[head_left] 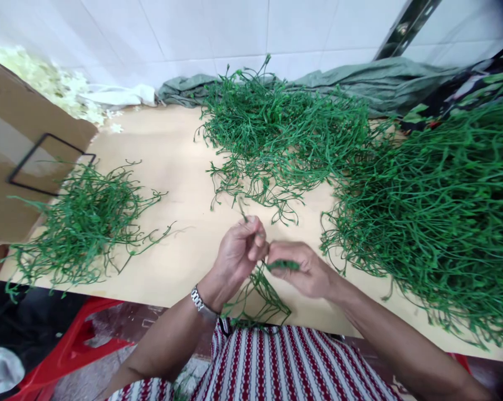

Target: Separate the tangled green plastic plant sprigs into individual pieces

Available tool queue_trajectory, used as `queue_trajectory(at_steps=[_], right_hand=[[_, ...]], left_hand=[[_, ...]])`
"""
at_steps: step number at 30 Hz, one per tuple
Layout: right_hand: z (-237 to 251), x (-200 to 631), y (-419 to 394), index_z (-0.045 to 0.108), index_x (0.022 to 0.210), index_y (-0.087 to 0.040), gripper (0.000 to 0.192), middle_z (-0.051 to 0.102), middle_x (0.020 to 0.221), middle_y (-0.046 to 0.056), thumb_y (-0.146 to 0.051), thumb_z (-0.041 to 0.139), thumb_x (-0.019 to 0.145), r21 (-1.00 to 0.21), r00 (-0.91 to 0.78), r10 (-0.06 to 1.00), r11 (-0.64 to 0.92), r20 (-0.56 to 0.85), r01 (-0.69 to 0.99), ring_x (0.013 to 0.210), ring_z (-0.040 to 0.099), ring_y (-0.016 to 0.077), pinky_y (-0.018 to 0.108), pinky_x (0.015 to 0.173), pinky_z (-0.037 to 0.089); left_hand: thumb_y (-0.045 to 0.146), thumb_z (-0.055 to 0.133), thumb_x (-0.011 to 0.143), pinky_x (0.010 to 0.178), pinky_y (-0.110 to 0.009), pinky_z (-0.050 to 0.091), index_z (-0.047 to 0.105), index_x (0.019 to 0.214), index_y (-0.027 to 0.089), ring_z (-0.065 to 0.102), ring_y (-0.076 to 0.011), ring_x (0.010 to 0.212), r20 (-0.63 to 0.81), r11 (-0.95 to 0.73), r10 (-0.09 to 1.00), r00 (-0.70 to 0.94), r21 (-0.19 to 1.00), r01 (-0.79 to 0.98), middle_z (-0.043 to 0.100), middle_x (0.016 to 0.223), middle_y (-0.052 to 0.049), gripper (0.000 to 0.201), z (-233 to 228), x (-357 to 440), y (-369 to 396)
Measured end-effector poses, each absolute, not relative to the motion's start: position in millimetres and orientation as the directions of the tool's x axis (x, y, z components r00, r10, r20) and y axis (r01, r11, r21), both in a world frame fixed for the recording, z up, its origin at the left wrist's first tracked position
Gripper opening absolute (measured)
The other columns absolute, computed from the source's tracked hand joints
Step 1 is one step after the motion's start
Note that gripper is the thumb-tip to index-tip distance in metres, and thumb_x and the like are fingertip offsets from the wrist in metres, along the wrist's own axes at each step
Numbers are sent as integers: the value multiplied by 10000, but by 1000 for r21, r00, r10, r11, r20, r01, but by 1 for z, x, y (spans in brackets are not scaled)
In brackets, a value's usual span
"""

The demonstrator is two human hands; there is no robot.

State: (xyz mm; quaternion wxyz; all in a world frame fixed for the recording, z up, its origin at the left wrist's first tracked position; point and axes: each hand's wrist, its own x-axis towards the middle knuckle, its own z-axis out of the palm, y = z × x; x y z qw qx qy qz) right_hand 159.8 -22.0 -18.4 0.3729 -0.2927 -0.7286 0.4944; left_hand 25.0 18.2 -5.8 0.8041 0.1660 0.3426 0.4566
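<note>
My left hand [238, 250] and my right hand [304, 270] meet over the near edge of a pale wooden table [168, 167]. Together they pinch a bunch of thin green plastic stems [262, 295] that hangs down toward my lap. One stem tip pokes up above my left fingers. A small green leaf piece [282, 265] lies under my right thumb. A metal watch [201, 303] is on my left wrist.
Three heaps of green stems lie on the table: a small one at the left [82, 223], one at the back centre [276, 133], a large one at the right [439, 206]. A cardboard box [9, 139] stands far left; white petals [47, 83] and grey-green cloth [376, 83] line the tiled wall. A red stool [72, 351] is below.
</note>
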Motion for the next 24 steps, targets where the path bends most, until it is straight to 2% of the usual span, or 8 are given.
queue_trajectory(at_steps=[2, 4, 9, 11, 13, 15, 20, 24], right_hand=[[-17, 159, -22, 500, 669, -163, 254, 457, 590, -16, -278, 428, 883, -917, -574, 758, 399, 310, 31, 564, 430, 96, 219, 539, 357], [-14, 165, -20, 500, 698, -169, 221, 443, 622, -12, -267, 435, 884, -906, -513, 805, 407, 298, 113, 591, 434, 104, 226, 551, 368], [-1, 200, -10, 534, 777, -179, 121, 475, 1056, 93, -257, 485, 856, -790, -318, 877, 469, 361, 395, 938, 483, 184, 327, 792, 407], [1, 209, -10, 525, 779, -190, 128, 522, 1025, 81, -258, 464, 869, -818, -178, 905, 425, 386, 387, 904, 515, 178, 323, 778, 420], [-1, 212, -12, 515, 809, -204, 123, 558, 789, 30, -270, 442, 882, -887, -88, 945, 327, 316, 326, 709, 541, 142, 272, 638, 438], [-5, 211, -15, 518, 849, -205, 119, 517, 651, -11, -292, 444, 881, -918, -94, 974, 227, 207, 327, 540, 484, 108, 228, 504, 391], [-19, 201, -25, 572, 902, -174, 180, 594, 730, 10, -326, 503, 834, -809, -262, 961, 86, -87, 582, 546, 494, 97, 205, 491, 357], [-27, 194, -36, 601, 948, -186, 217, 628, 736, 15, -311, 586, 772, -655, -393, 903, 192, -175, 731, 599, 551, 132, 218, 518, 354]], left_hand=[[148, 604, 703, 297, -127, 262, 514, 553, 117, 332, -7, 243, -358, 421, 902, 241, 606, -675, 521, 415, 45, 178, -1, 22, 24], [143, 589, 721, 308, -138, 282, 523, 571, 117, 373, -22, 260, -320, 392, 919, 232, 665, -635, 553, 445, 26, 166, 2, 18, 28], [170, 615, 702, 315, -142, 278, 531, 591, 116, 420, -46, 312, -347, 444, 896, 277, 724, -528, 565, 466, 8, 150, 0, 11, 29], [191, 622, 697, 315, -139, 264, 528, 599, 123, 415, -46, 324, -348, 456, 889, 297, 723, -519, 554, 464, 14, 152, -2, 10, 29], [213, 616, 702, 308, -136, 219, 527, 610, 125, 353, -28, 297, -345, 485, 871, 349, 715, -503, 538, 451, 22, 155, -1, 9, 29], [223, 603, 712, 309, -137, 165, 523, 609, 125, 264, -5, 271, -321, 480, 871, 371, 718, -505, 527, 445, 28, 162, 1, 7, 28], [226, 577, 737, 331, -158, 152, 520, 587, 133, 200, 0, 271, -228, 359, 927, 298, 770, -528, 499, 436, 35, 185, 13, 0, 24], [285, 550, 781, 332, -167, 186, 485, 562, 149, 214, -9, 270, -204, 287, 957, 206, 779, -558, 443, 424, 52, 266, 20, -3, 19]])
